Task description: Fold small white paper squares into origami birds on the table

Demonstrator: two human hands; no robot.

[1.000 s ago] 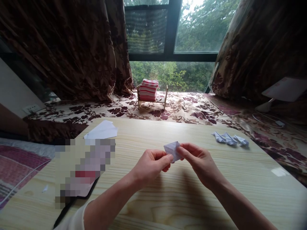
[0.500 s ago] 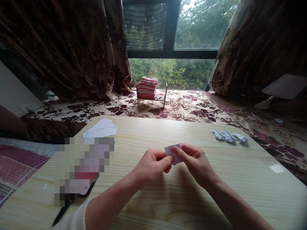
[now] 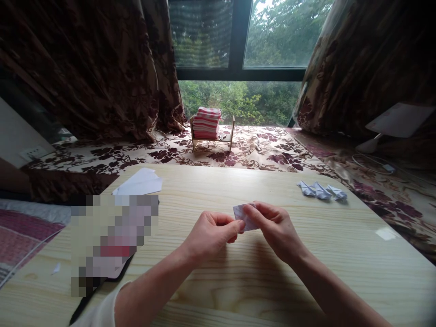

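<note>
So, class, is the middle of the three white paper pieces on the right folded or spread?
Folded: the middle paper piece shows creases and angled faces.

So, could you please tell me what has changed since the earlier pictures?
The right hand has slid its thumb leftward from the right edge onto the face of the folded paper, whose upper edge now lies flatter. The left hand still pinches it. The three folded pieces on the table stayed put.

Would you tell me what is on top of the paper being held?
The thumbs of the right hand and left hand rest on the paper. The parts they cover, and its underside, cannot be seen.
</note>
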